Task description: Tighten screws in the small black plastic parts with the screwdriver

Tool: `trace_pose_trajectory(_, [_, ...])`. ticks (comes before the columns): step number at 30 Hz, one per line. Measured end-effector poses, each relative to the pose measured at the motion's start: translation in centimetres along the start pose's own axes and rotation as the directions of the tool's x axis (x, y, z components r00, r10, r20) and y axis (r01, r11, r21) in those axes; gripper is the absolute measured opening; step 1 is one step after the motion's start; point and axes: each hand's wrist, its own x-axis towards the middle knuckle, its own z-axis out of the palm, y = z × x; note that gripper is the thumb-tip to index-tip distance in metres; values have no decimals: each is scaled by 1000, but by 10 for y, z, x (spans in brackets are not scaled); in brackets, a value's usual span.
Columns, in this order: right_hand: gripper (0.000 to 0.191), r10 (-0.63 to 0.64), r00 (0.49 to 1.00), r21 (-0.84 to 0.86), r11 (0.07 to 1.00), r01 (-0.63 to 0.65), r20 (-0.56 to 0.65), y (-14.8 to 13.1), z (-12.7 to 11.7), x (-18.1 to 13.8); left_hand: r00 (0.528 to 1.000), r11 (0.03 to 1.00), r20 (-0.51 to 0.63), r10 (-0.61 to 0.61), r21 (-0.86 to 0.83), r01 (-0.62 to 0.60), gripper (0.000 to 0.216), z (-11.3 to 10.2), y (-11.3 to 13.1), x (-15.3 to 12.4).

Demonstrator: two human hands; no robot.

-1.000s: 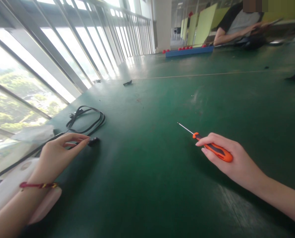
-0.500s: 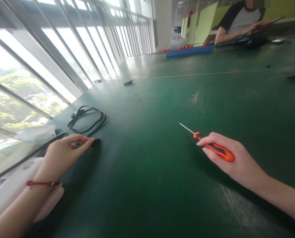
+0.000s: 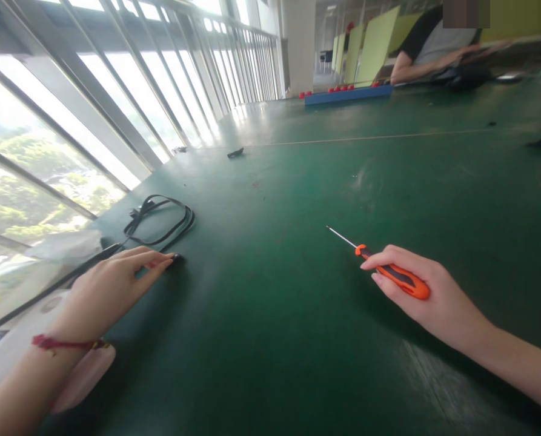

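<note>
My right hand point(image 3: 422, 289) is closed around the orange and black handle of a small screwdriver point(image 3: 391, 271), whose thin metal shaft points up and left over the green table point(image 3: 274, 315). My left hand point(image 3: 113, 284) lies low on the table at the left, fingers stretched out, with the fingertips on a small black part point(image 3: 177, 258) at the end of a black cable point(image 3: 161, 219). A red string bracelet circles my left wrist.
A white and pink device point(image 3: 34, 345) lies under my left forearm. A small black piece point(image 3: 235, 152) sits farther back near the window railing point(image 3: 129, 109). A blue tray with red parts point(image 3: 347, 94) and a seated person's arms point(image 3: 434, 57) are at the far end.
My left hand has slid forward and flattened, its fingertips now covering the small black part. My right hand with the screwdriver has barely moved.
</note>
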Motion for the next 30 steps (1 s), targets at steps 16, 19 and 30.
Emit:
trace_pose_trajectory(16, [14, -6, 991, 38, 999, 11, -131, -3, 0, -2, 976, 896, 17, -217, -393, 206, 42, -6, 15, 3])
trace_pose_trajectory(19, [15, -84, 966, -11, 996, 84, -245, -5, 0, -6, 995, 886, 50, -89, -452, 102, 41, -20, 58, 6])
trace_pose_trajectory(30, [17, -172, 920, -73, 985, 156, -353, -8, -3, -11, 899, 571, -187, 396, -717, -401, 8, 31, 222, 39])
